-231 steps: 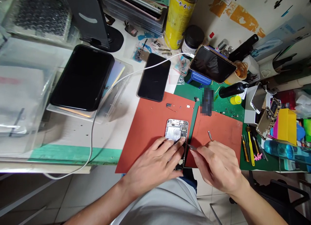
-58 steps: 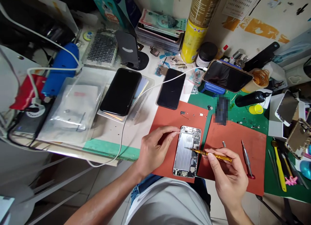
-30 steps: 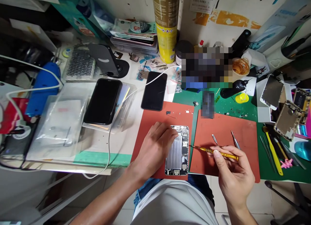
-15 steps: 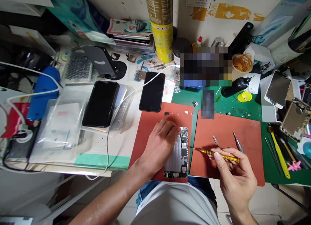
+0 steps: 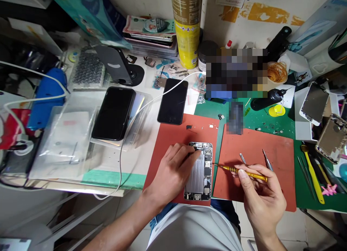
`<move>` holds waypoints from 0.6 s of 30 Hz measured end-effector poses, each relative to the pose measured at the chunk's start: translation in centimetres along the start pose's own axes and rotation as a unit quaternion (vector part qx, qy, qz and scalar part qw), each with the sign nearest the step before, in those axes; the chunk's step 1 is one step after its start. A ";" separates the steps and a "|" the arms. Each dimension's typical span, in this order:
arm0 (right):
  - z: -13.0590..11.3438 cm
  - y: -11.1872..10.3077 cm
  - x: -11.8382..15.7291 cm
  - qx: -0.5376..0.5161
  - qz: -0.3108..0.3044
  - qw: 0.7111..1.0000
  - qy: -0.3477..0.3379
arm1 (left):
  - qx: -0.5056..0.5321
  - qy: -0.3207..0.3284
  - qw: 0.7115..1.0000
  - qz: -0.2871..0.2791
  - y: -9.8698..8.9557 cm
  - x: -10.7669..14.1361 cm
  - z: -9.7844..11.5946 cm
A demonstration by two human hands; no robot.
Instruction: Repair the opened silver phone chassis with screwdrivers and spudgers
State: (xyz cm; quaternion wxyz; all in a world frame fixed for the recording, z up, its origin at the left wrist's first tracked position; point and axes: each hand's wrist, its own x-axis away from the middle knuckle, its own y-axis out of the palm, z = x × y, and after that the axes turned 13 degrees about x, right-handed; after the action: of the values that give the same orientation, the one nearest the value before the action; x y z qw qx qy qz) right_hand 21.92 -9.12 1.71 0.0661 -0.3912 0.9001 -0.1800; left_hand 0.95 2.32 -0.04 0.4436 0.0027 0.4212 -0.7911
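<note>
An opened phone (image 5: 195, 175) with bare inner parts lies upright on the left red mat (image 5: 162, 150). My left hand (image 5: 176, 168) rests over its upper left part, fingertips pressed together near the top; whatever they pinch is too small to make out. In my right hand (image 5: 261, 193) is a gold screwdriver (image 5: 249, 173), held between thumb and fingers. Its thin tip points left, close to the phone's right edge. A small metal tool (image 5: 242, 158) and a silver pen-like tool (image 5: 267, 160) lie on the right red mat (image 5: 282, 171) beyond this hand.
A black-screened phone (image 5: 172, 101) lies behind the left mat, another (image 5: 114, 113) on plastic boxes. A white cable (image 5: 151, 103) crosses the table. A yellow can (image 5: 187, 45) stands at the back. A yellow brush (image 5: 313, 175) and tweezers (image 5: 306, 177) lie at right.
My left hand has moved slightly left and down, uncovering more of the opened phone's top. The right hand holds the screwdriver much as before. The whole view has shifted a little.
</note>
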 end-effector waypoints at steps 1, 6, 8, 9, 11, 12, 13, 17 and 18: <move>-0.1 0.3 -0.1 0.003 -0.001 1.000 -0.003 | -0.002 0.009 1.000 -0.007 0.1 0.2 0.0; -0.5 2.1 -1.0 0.023 0.004 0.999 -0.034 | -0.054 0.042 0.998 -0.014 0.7 0.6 -0.2; -0.7 2.8 -1.4 0.028 -0.005 0.999 -0.036 | -0.066 0.044 0.997 -0.020 0.9 0.6 -0.3; -0.8 3.2 -1.7 0.030 -0.010 0.999 -0.035 | -0.068 0.042 0.997 -0.023 0.9 0.6 -0.3; -0.8 3.7 -2.0 0.033 -0.015 0.999 -0.037 | -0.070 0.039 0.996 -0.025 1.0 0.6 -0.2; -0.8 3.9 -2.1 0.035 -0.015 0.999 -0.038 | -0.070 0.039 0.996 -0.026 0.9 0.6 -0.2; -0.8 4.0 -2.1 0.037 -0.015 0.998 -0.040 | -0.072 0.038 0.996 -0.027 0.9 0.6 -0.2; -0.5 4.3 -2.2 0.038 -0.018 0.998 -0.041 | -0.075 0.034 0.996 -0.037 0.9 0.5 -0.2; -0.4 4.3 -2.2 0.038 -0.018 0.998 -0.041 | -0.074 0.033 0.996 -0.039 0.9 0.4 -0.2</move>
State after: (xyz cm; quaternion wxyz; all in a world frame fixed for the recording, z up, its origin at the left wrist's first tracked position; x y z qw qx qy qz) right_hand 20.38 -4.65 0.43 0.1144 -0.4119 0.8819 -0.1986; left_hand 1.22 1.94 -0.93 0.3973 -0.0201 0.4930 -0.7737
